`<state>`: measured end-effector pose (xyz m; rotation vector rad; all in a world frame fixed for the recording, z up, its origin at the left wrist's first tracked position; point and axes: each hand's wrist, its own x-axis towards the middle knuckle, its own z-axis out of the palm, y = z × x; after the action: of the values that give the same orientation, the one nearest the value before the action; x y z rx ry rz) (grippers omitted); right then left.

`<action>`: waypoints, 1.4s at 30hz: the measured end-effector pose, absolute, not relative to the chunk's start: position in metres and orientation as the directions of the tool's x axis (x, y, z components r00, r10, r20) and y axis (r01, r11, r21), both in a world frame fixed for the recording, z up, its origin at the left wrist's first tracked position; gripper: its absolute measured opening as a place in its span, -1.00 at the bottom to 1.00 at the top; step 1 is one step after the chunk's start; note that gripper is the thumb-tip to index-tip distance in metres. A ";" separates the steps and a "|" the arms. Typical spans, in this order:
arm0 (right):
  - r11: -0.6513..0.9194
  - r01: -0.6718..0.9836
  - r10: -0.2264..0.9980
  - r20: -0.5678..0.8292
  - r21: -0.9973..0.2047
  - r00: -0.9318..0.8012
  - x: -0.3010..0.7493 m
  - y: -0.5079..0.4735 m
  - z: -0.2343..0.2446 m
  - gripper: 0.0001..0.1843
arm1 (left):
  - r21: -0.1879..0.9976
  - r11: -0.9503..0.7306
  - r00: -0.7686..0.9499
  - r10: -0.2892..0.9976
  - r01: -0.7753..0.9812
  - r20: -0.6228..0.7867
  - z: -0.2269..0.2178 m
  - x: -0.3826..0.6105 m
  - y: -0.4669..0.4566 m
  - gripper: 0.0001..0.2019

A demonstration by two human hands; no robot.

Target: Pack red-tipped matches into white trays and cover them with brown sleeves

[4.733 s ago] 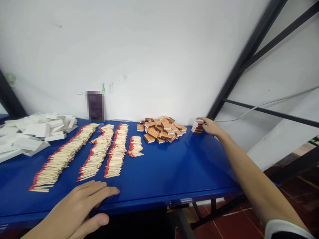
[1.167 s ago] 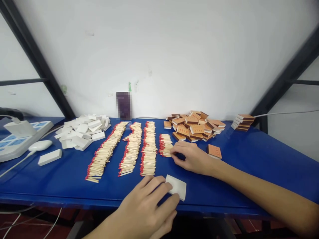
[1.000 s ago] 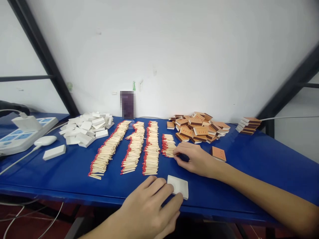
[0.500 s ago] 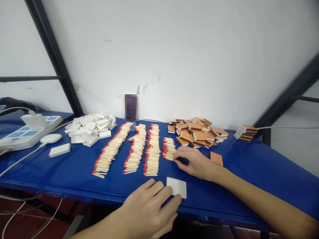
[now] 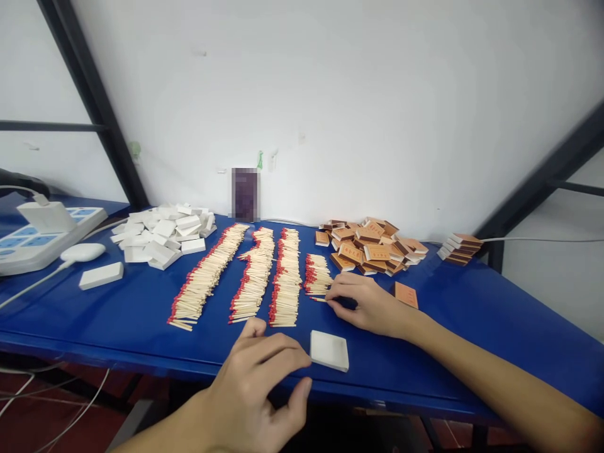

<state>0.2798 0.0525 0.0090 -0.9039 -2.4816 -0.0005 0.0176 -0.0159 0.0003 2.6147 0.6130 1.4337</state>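
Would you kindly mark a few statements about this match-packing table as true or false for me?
1. The right hand has its fingertips at the shortest row of matches. True.
2. The white tray by the left hand is full of matches. False: it lies empty.
3. The pile of orange sleeves lies left of the long match rows. False: it lies to their right; the pile of white trays is on the left.
4. A single orange sleeve lies flat just beside the right hand. True.
5. The stack of matchboxes stands at the near edge of the blue table. False: it stands at the far right, by the wall.
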 end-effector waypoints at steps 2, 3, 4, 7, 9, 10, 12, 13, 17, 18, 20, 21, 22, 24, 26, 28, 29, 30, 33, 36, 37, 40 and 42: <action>0.782 0.603 0.602 0.437 -0.156 -0.668 0.278 0.051 0.010 -0.83 | 0.290 -0.913 0.494 0.399 0.286 0.772 0.002 0.013 -0.014 -0.86; 0.783 0.603 0.601 0.436 -0.152 -0.670 0.278 0.050 0.011 -0.83 | 0.287 -0.915 0.507 0.396 0.282 0.766 0.003 0.011 -0.014 -0.86; 0.782 0.605 0.600 0.438 -0.147 -0.669 0.277 0.049 0.011 -0.82 | 0.280 -0.918 0.523 0.392 0.282 0.757 0.003 0.009 -0.013 -0.85; 0.759 0.635 0.627 0.422 -0.143 -0.655 0.275 0.049 0.011 -0.83 | 0.215 -0.925 0.579 0.366 0.315 0.729 0.002 0.005 -0.010 -0.85; 0.719 0.677 0.677 0.381 -0.157 -0.630 0.275 0.048 0.011 -0.84 | 0.149 -0.932 0.622 0.334 0.330 0.708 0.001 0.003 -0.009 -0.87; 0.694 0.700 0.704 0.361 -0.166 -0.612 0.274 0.047 0.011 -0.85 | 0.120 -0.935 0.644 0.318 0.333 0.696 -0.001 0.003 -0.008 -0.87; 0.655 0.734 0.742 0.341 -0.181 -0.578 0.274 0.046 0.011 -0.87 | 0.078 -0.939 0.686 0.301 0.336 0.662 -0.003 0.003 -0.007 -0.87; 0.643 0.743 0.751 0.339 -0.185 -0.566 0.274 0.046 0.011 -0.88 | 0.063 -0.938 0.702 0.299 0.341 0.646 -0.004 0.004 -0.007 -0.86; 0.641 0.745 0.756 0.319 -0.184 -0.571 0.274 0.045 0.010 -0.87 | -0.016 -0.926 0.727 0.286 0.378 0.624 -0.008 0.007 -0.007 -0.87; 0.641 0.745 0.758 0.311 -0.187 -0.574 0.275 0.045 0.011 -0.86 | -0.036 -0.922 0.727 0.281 0.387 0.627 -0.009 0.007 -0.007 -0.87; 0.631 0.748 0.769 0.290 -0.204 -0.569 0.276 0.046 0.012 -0.83 | -0.067 -0.915 0.731 0.272 0.398 0.626 -0.011 0.008 -0.008 -0.87; 0.622 0.752 0.778 0.276 -0.217 -0.564 0.277 0.046 0.012 -0.83 | -0.080 -0.911 0.732 0.269 0.404 0.626 -0.011 0.008 -0.008 -0.87; 0.614 0.755 0.787 0.260 -0.229 -0.560 0.277 0.046 0.013 -0.83 | -0.093 -0.909 0.735 0.265 0.407 0.625 -0.012 0.008 -0.008 -0.87; 0.605 0.757 0.795 0.232 -0.246 -0.560 0.278 0.046 0.014 -0.83 | -0.116 -0.904 0.742 0.258 0.411 0.618 -0.012 0.008 -0.008 -0.88; 0.607 0.752 0.794 0.224 -0.255 -0.565 0.277 0.046 0.015 -0.82 | -0.126 -0.903 0.750 0.257 0.412 0.610 -0.012 0.008 -0.007 -0.88; 0.611 0.746 0.791 0.241 -0.263 -0.563 0.277 0.045 0.016 -0.79 | -0.127 -0.900 0.752 0.263 0.416 0.604 -0.012 0.009 -0.007 -0.88; 0.611 0.745 0.791 0.249 -0.267 -0.559 0.277 0.045 0.016 -0.78 | -0.126 -0.899 0.752 0.267 0.420 0.603 -0.012 0.009 -0.007 -0.87; 0.610 0.746 0.792 0.257 -0.268 -0.555 0.277 0.045 0.016 -0.77 | -0.127 -0.898 0.751 0.267 0.422 0.604 -0.011 0.009 -0.007 -0.87; 0.614 0.747 0.788 0.259 -0.257 -0.559 0.278 0.047 0.016 -0.76 | -0.127 -0.898 0.752 0.269 0.422 0.601 -0.011 0.010 -0.007 -0.86; 0.626 0.737 0.778 0.270 -0.255 -0.567 0.278 0.048 0.016 -0.74 | -0.125 -0.898 0.752 0.271 0.423 0.601 -0.011 0.010 -0.006 -0.86; 0.629 0.735 0.775 0.278 -0.253 -0.568 0.278 0.048 0.016 -0.73 | -0.123 -0.897 0.751 0.272 0.424 0.602 -0.011 0.010 -0.006 -0.86; 0.637 0.733 0.766 0.301 -0.236 -0.568 0.278 0.048 0.015 -0.70 | -0.129 -0.896 0.750 0.269 0.425 0.604 -0.011 0.010 -0.006 -0.86; 0.636 0.736 0.766 0.306 -0.232 -0.565 0.279 0.048 0.014 -0.70 | -0.140 -0.894 0.755 0.266 0.426 0.599 -0.011 0.010 -0.007 -0.86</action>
<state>0.2786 0.0477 0.0143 -1.1927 -2.4812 0.1095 0.0100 -0.0066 -0.0111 3.1931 0.6422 1.0196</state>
